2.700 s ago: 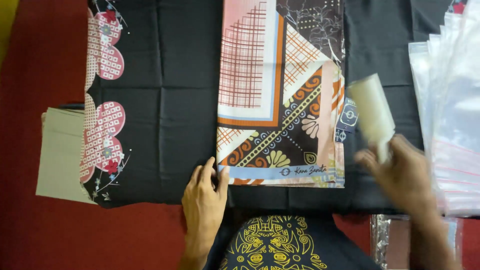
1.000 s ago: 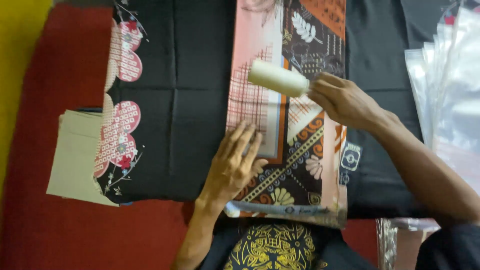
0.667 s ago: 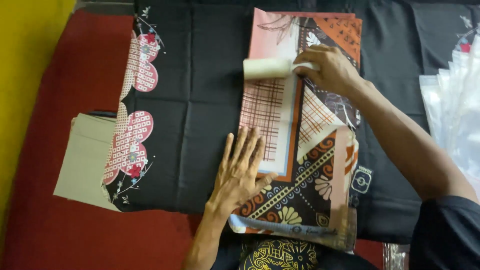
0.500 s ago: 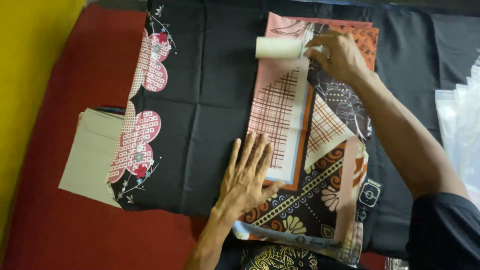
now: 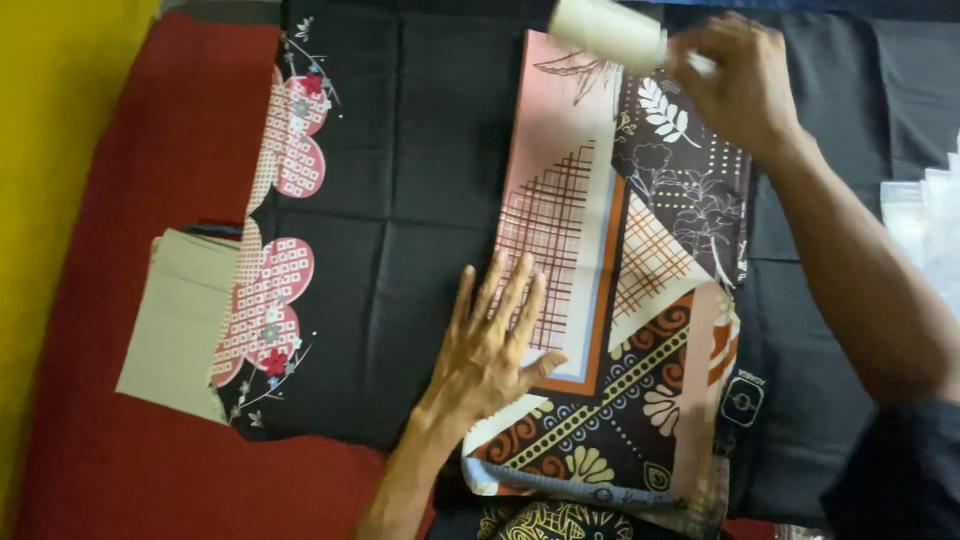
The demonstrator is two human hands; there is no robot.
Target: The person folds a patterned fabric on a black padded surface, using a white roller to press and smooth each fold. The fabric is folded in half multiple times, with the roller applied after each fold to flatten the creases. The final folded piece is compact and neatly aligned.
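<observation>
A folded patterned scarf point(image 5: 640, 250) in pink, orange and dark brown lies on a black cloth point(image 5: 400, 180). My left hand point(image 5: 495, 340) is pressed flat on the scarf's left half, fingers spread. My right hand point(image 5: 735, 80) grips the handle of a cream lint roller point(image 5: 605, 30), which sits at the scarf's far top edge, tilted and slightly blurred.
The black cloth has pink flower prints point(image 5: 275, 300) along its left edge. A beige folded stack point(image 5: 170, 320) pokes out at the left on the red surface point(image 5: 120, 200). Clear plastic bags point(image 5: 930, 230) lie at the right edge. A yellow strip point(image 5: 40, 150) borders the far left.
The right hand has run the lint roller from the scarf's middle up to its far edge. The left hand moved from the near edge onto the scarf and stays flat there.
</observation>
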